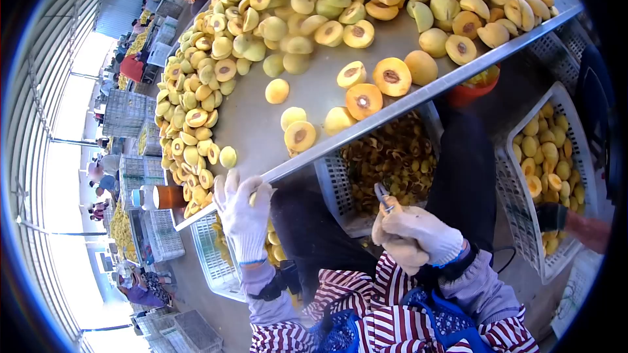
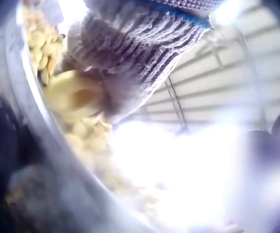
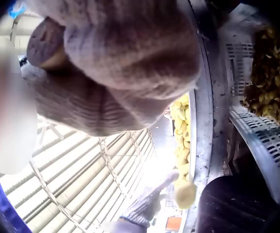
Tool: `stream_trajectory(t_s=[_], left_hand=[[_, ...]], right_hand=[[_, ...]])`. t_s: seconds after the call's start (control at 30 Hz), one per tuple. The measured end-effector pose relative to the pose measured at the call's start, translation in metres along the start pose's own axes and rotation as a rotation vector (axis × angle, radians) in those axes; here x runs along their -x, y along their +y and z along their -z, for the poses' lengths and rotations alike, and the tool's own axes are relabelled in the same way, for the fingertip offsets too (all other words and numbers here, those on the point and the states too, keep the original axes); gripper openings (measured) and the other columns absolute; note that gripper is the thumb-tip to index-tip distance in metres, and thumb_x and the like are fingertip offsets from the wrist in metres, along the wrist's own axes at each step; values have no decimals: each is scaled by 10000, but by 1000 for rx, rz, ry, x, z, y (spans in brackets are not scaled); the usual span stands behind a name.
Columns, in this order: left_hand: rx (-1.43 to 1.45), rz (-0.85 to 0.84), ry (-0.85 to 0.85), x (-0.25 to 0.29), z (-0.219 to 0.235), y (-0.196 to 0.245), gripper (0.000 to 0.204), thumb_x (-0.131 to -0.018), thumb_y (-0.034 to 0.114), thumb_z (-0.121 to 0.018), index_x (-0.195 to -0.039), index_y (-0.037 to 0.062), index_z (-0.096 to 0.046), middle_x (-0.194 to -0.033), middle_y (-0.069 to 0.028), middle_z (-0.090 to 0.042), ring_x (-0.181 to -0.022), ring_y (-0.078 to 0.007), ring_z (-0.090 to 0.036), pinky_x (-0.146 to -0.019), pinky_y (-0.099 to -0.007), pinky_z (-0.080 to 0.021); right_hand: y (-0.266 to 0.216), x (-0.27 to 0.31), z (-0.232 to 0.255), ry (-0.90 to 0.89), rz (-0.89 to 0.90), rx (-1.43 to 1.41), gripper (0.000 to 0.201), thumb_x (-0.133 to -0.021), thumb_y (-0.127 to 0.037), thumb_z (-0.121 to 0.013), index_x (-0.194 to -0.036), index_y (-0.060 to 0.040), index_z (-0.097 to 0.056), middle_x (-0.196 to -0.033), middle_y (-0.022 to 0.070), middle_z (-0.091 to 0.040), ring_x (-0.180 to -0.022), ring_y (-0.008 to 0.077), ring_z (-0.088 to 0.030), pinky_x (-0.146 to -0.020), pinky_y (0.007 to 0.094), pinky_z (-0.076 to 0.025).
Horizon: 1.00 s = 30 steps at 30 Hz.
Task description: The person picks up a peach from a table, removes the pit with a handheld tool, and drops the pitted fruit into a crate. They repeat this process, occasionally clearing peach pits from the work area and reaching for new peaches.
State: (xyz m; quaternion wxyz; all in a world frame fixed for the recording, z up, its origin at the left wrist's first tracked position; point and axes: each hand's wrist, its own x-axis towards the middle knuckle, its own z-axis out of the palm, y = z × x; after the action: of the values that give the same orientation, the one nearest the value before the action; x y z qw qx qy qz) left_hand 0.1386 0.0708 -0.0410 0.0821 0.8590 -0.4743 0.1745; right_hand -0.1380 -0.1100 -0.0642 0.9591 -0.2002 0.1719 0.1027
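Note:
My left hand (image 1: 243, 212), in a white knit glove, is by the near left corner of the metal table (image 1: 255, 98). In the left wrist view its fingers grip a blurred yellow peach half (image 2: 74, 94), cut face showing; the glove mostly hides this fruit in the head view. My right hand (image 1: 418, 232), gloved too, holds a short pitting tool (image 1: 381, 191) above my lap, its curved metal tip pointing up and away. The tool's rounded handle end (image 3: 48, 43) sticks out of the fist. Cut peach halves (image 1: 364, 100) with stones lie along the near table edge.
A large heap of peaches (image 1: 209, 72) covers the table's far and left parts. Below the edge stands a crate of scraps (image 1: 330, 186) between my knees. Another person's dark-gloved hand (image 1: 551, 217) reaches into the right crate (image 1: 523, 209). An amber jar (image 1: 169, 197) stands at the left corner.

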Motion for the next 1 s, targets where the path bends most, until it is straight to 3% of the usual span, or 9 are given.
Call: stream_trajectory(t_s=[0.03,0.1,0.17,0.37,0.4,0.5,0.6,0.7,1.0], left_hand=[[-101,-47,46,-7,-6,6,241,-869,208,-684,-1049,49,-674,-1203,-181,-610,-1137,-302,-569,-983,-400,-443],[456,320,-143,-29,-29,20,446,-794,277,-763,-1163,67,-629,-1310,-186,-562,-1184,-358,-542,-992,-443,-448],[259,422,-307,-67,-46,45,561,-760,338,-780,-1215,71,-589,-1335,-172,-548,-1199,-330,-546,-991,-425,-455],[608,507,-449,-100,-54,73,551,-786,360,-768,-1201,61,-563,-1194,-153,-618,-1047,-248,-650,-869,-368,-540],[1004,454,-290,-92,-63,72,480,-839,347,-736,-1192,74,-556,-1145,-169,-654,-967,-251,-680,-803,-317,-547],[1627,570,-254,-69,-48,96,538,-875,367,-723,-1258,57,-508,-1117,-179,-656,-884,-236,-685,-724,-287,-566],[1637,528,-475,-46,-23,123,610,-972,486,-562,-1348,17,-454,-1129,-137,-647,-903,-160,-648,-712,-226,-542],[1725,497,-472,-27,-20,142,669,-974,536,-527,-1314,-39,-508,-1160,-156,-637,-1058,-196,-617,-944,-329,-497],[1677,591,-323,-11,-4,180,585,-1003,502,-489,-1253,-22,-566,-1158,-147,-656,-1011,-209,-643,-892,-317,-517]], right_hand=[[1,-4,-5,83,-31,21,272,-960,-303,-596,-938,-33,-568,-557,7,-501,-355,82,-378,-342,223,-307],[5,-13,-5,125,-2,173,299,-949,-318,-607,-1026,-35,-547,-571,-1,-504,-369,71,-378,-348,214,-300],[7,-14,-5,167,21,212,326,-943,-323,-615,-1090,-47,-524,-589,-5,-510,-394,62,-397,-364,207,-310],[0,-10,-12,226,16,249,381,-940,-322,-627,-1196,-70,-501,-634,-8,-543,-459,46,-456,-421,193,-358],[1,-10,-13,235,34,270,385,-939,-319,-632,-1204,-71,-504,-640,-8,-548,-467,45,-463,-429,192,-364],[-2,-9,-19,290,41,331,398,-936,-308,-641,-1222,-60,-516,-637,-7,-552,-470,47,-479,-433,203,-374],[-2,-11,-19,288,92,372,375,-934,-317,-649,-1180,-51,-552,-634,-10,-562,-482,52,-506,-446,209,-392],[2,-12,-15,326,155,442,367,-931,-342,-657,-1136,-49,-575,-631,-11,-573,-487,56,-524,-455,215,-408],[13,-13,-8,353,199,457,337,-938,-344,-641,-1099,-53,-588,-645,-3,-583,-522,76,-552,-501,243,-436]])
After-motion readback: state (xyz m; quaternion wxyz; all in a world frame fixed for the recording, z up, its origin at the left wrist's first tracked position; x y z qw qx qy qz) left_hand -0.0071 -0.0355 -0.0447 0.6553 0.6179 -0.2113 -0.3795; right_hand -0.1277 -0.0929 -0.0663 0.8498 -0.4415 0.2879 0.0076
